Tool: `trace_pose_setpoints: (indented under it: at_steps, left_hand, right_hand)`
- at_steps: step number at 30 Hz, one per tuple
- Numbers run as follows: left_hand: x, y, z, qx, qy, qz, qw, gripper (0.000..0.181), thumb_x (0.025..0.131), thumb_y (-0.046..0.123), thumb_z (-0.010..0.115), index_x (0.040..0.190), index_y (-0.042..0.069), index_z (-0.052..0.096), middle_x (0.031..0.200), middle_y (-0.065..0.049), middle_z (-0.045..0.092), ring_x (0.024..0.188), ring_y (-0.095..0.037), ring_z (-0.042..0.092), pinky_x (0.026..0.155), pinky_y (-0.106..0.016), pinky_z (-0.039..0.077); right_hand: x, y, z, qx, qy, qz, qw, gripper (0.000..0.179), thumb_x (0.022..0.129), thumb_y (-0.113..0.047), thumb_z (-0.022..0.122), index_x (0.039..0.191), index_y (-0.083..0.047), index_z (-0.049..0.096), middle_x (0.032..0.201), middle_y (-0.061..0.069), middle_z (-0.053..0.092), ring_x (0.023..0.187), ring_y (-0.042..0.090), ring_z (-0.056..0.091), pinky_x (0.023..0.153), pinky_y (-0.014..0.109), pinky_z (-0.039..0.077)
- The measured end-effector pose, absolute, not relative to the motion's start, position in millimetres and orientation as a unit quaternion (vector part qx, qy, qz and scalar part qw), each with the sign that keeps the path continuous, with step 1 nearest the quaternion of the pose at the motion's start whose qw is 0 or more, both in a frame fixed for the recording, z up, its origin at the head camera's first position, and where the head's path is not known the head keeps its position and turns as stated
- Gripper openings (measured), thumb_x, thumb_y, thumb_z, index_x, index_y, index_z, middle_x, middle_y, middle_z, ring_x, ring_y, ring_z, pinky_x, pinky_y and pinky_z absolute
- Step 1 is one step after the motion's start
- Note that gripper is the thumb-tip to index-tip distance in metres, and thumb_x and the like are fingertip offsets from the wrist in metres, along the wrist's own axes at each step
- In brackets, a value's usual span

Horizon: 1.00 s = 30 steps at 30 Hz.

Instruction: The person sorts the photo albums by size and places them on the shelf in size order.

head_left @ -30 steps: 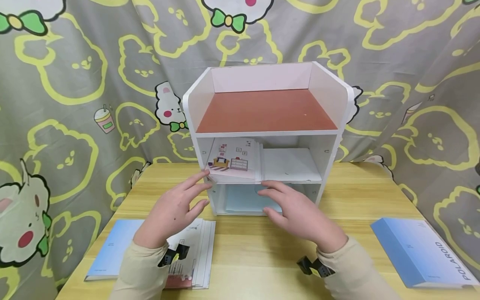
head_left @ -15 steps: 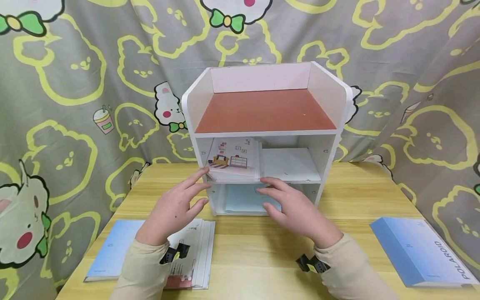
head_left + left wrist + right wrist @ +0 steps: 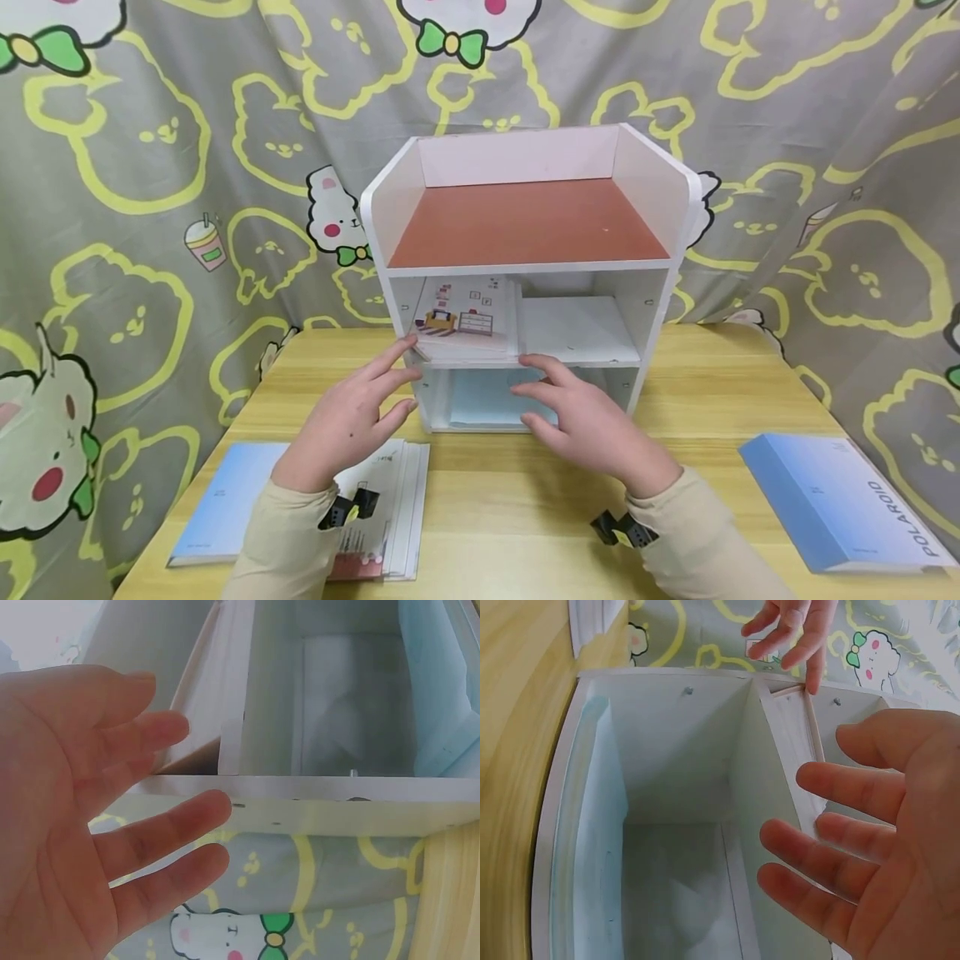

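A stack of thin picture booklets [image 3: 465,321] lies on the left part of the white shelf unit's middle shelf [image 3: 577,327]; the top cover shows a yellow armchair and a drawer chest. My left hand [image 3: 348,425] is at the stack's front left corner, fingers extended and spread. By the front right corner is my right hand [image 3: 592,425], its fingers loosely spread. The left wrist view shows my left hand [image 3: 82,810] holding nothing, and in the right wrist view my right hand [image 3: 885,840] is likewise unfilled. Whether fingertips touch the booklets I cannot tell.
Something flat and light blue [image 3: 487,398] lies in the bottom compartment. On the wooden table, a blue book [image 3: 225,500] and more booklets [image 3: 405,517] lie at left, partly behind my left arm. A thick blue POLAROID book [image 3: 847,508] lies at right. A patterned curtain [image 3: 225,150] hangs behind.
Both hands stay almost in place; the right hand has shifted very slightly left. The booklets look unchanged, and the whole view has drifted a little.
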<state>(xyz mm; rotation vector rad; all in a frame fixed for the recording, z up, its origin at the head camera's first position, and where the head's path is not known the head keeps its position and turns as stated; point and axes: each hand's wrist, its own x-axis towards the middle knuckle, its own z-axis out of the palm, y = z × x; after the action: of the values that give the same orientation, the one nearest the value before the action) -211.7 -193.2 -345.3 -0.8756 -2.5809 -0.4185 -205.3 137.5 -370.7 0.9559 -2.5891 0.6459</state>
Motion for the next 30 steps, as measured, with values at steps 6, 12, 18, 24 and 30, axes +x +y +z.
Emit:
trace_pose_setpoints:
  at_steps: [6, 12, 18, 24, 30]
  left_hand:
    - [-212.4, -192.8, -344.6, -0.328, -0.917, -0.144, 0.177, 0.035, 0.096, 0.027, 0.071, 0.129, 0.014, 0.067, 0.166, 0.004, 0.025, 0.131, -0.028, 0.054, 0.09, -0.046, 0.056]
    - [-204.7, -200.4, -342.3, -0.356, -0.919, -0.073, 0.154, 0.05, 0.092, 0.026, 0.076, 0.137, 0.014, 0.061, 0.167, -0.003, 0.021, 0.133, -0.033, 0.05, 0.094, -0.049, 0.054]
    - [-191.0, -215.6, -356.9, -0.375, -0.926, -0.015, 0.054, 0.072, 0.086, 0.045, 0.079, 0.148, 0.019, 0.053, 0.158, -0.011, 0.04, 0.135, -0.035, 0.048, 0.1, -0.054, 0.049]
    - [-190.9, -240.5, -377.6, -0.292, -0.95, -0.031, -0.108, 0.097, 0.067, 0.052, 0.089, 0.151, 0.021, 0.051, 0.157, -0.017, 0.04, 0.139, -0.048, 0.037, 0.101, -0.063, 0.044]
    - [-191.6, -261.3, -397.4, -0.222, -0.949, -0.09, -0.205, 0.108, 0.062, 0.048, 0.093, 0.155, 0.025, 0.044, 0.163, -0.018, 0.026, 0.145, -0.053, 0.021, 0.09, -0.061, 0.05]
  right_hand:
    - [-203.6, 147.2, -379.5, 0.349, -0.896, 0.24, 0.131, 0.034, 0.099, -0.03, 0.066, 0.131, -0.019, 0.068, 0.164, -0.001, 0.027, 0.107, 0.01, 0.064, 0.079, 0.031, 0.056]
    - [-194.4, 160.8, -390.7, 0.369, -0.891, 0.254, 0.078, 0.045, 0.1, -0.029, 0.065, 0.144, -0.022, 0.058, 0.169, -0.003, 0.014, 0.127, 0.019, 0.056, 0.091, 0.038, 0.055]
    - [-187.0, 174.6, -403.4, 0.353, -0.898, 0.259, 0.039, 0.048, 0.103, -0.038, 0.06, 0.148, -0.025, 0.053, 0.163, 0.002, 0.031, 0.139, 0.028, 0.045, 0.106, 0.05, 0.046]
    - [-186.6, 191.9, -416.2, 0.329, -0.898, 0.288, -0.05, 0.06, 0.103, -0.041, 0.058, 0.154, -0.013, 0.045, 0.149, 0.011, 0.051, 0.128, 0.027, 0.056, 0.107, 0.051, 0.044]
    - [-187.4, 200.5, -421.7, 0.313, -0.876, 0.323, -0.174, 0.073, 0.104, -0.043, 0.055, 0.155, 0.004, 0.031, 0.148, 0.017, 0.052, 0.13, 0.028, 0.055, 0.111, 0.051, 0.038]
